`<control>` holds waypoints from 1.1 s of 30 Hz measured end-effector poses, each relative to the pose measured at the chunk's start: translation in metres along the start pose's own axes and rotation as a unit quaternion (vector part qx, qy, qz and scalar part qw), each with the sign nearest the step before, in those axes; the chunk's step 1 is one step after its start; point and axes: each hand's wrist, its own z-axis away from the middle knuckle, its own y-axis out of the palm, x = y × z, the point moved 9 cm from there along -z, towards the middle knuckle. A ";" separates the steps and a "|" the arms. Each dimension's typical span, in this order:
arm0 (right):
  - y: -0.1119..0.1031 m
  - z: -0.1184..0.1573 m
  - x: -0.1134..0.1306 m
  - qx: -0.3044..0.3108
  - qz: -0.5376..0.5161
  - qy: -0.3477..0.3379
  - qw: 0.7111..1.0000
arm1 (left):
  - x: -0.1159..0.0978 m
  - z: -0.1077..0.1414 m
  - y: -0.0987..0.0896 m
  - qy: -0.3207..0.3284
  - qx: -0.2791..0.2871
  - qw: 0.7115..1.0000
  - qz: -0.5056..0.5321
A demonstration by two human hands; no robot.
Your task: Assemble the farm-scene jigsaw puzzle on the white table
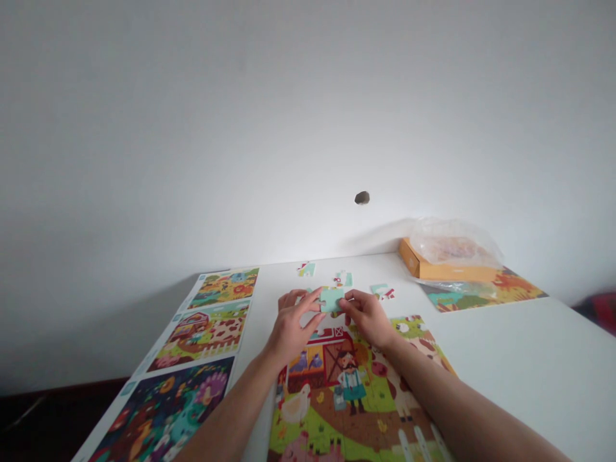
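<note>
A pale teal jigsaw puzzle piece (332,300) is raised above the far edge of a partly assembled farm puzzle (332,410). My right hand (364,314) pinches its right edge between thumb and fingers. At the left edge, the fingers of my left hand (296,324) are curled round and hold the piece as well. The puzzle below pictures a farmer, a hen, a cow and a red barn; my hands and forearms cover parts of its top and right side. Beyond my hands lie loose puzzle pieces (384,292), one teal piece (307,269) near the wall and another (344,278) between.
Along the table's left side lies a sheet with printed pictures (206,333). At the back right, an orange box (452,273) carries a crumpled clear plastic bag (452,237), beside another picture (510,289). The white wall (289,160) borders the table's far edge.
</note>
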 end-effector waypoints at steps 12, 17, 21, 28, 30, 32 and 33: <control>0.003 -0.002 -0.007 0.017 -0.015 -0.041 0.999 | 0.004 -0.002 -0.006 -0.051 -0.005 0.999 0.002; -0.010 -0.001 -0.003 -0.050 0.014 -0.052 0.997 | 0.002 -0.003 -0.008 -0.051 -0.001 0.998 0.020; -0.014 0.000 0.001 -0.068 0.038 -0.047 0.996 | 0.000 -0.003 -0.005 -0.043 0.017 0.997 0.069; -0.010 0.001 0.006 -0.057 0.066 -0.055 0.995 | 0.006 0.000 0.005 -0.069 0.048 0.991 0.106; -0.011 0.001 0.008 -0.064 0.074 -0.060 0.993 | 0.017 0.001 0.003 -0.105 0.020 0.987 0.118; -0.012 0.002 0.010 -0.072 0.084 -0.066 0.992 | 0.031 0.003 -0.004 -0.151 -0.027 0.979 0.134; -0.013 0.002 0.011 -0.077 0.089 -0.067 0.991 | 0.038 0.004 -0.008 -0.173 -0.050 0.974 0.138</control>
